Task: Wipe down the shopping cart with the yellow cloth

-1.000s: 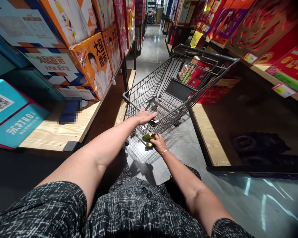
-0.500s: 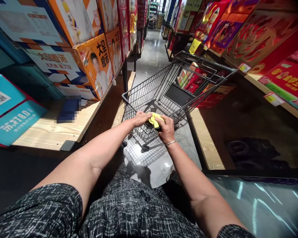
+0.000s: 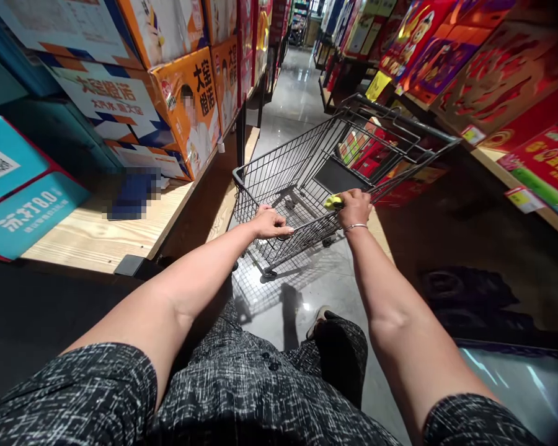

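A black wire shopping cart [image 3: 288, 145] stands at an angle in the aisle before me. My left hand [image 3: 270, 223] is closed on the cart's near rim, close to its front corner. Further right along the side rim, my right hand [image 3: 354, 209] is wrapped round a yellow-green cloth [image 3: 333, 202], part of which sticks out to the left of the fingers. Whether the right fingers also touch the rim cannot be made out.
Orange drink cartons [image 3: 188, 111] and a turquoise box [image 3: 32, 204] sit on the left wooden shelf [image 3: 97, 241]. Red gift boxes [image 3: 546, 161] line the right shelf. The tiled aisle floor [image 3: 297, 87] runs ahead between the shelves.
My right hand has moved right and slightly up with the yellow-green cloth, away from my left hand. My left hand now rests on the rim without the cloth. The view has shifted slightly.
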Demonstrator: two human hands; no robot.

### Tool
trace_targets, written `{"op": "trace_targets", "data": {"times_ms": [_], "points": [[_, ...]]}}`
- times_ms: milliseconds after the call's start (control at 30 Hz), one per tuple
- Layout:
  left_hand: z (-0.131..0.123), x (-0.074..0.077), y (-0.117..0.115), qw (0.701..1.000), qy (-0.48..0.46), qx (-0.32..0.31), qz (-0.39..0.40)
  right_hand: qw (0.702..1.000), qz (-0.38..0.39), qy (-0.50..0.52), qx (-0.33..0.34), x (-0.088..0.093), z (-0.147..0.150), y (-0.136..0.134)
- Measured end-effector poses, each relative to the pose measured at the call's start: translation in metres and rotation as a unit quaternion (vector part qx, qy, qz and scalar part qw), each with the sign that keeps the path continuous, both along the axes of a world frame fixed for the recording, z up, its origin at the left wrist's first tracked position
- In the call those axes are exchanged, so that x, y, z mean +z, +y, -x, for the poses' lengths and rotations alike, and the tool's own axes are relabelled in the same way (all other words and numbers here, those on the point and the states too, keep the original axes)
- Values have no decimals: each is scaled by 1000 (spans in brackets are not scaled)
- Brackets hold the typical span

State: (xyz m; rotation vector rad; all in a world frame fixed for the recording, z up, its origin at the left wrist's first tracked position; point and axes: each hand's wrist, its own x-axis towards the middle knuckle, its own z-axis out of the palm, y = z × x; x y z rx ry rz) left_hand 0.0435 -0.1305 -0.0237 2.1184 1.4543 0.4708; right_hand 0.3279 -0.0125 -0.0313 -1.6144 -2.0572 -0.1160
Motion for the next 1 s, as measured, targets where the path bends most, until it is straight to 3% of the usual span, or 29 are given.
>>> {"op": "trace_targets", "data": {"times_ms": [167, 300, 400, 533, 633, 700, 900, 1000], "points": [[7, 1, 3, 1000, 1, 20, 3, 996, -29, 25, 80, -22, 48, -57], [17, 0, 4, 999, 5, 51, -7, 979, -57, 134, 145, -48, 101, -116], [26, -1, 4, 997, 0, 71, -23, 951, -87, 236, 181, -61, 129, -145], [38, 2, 6, 997, -3, 77, 0, 912, -114, 303, 252, -52, 125, -135], [44, 5, 7, 997, -15, 74, 21, 913, -139, 315, 217, -41, 110, -113], [46, 5, 8, 996, -21, 80, 19, 924, -143, 295, 198, -44, 109, -108], [50, 2, 7, 997, -13, 80, -1, 932, -90, 282, 208, -101, 133, -139], [55, 1, 8, 996, 0, 85, -3, 947, -18, 224, 229, -132, 135, -149]]}}
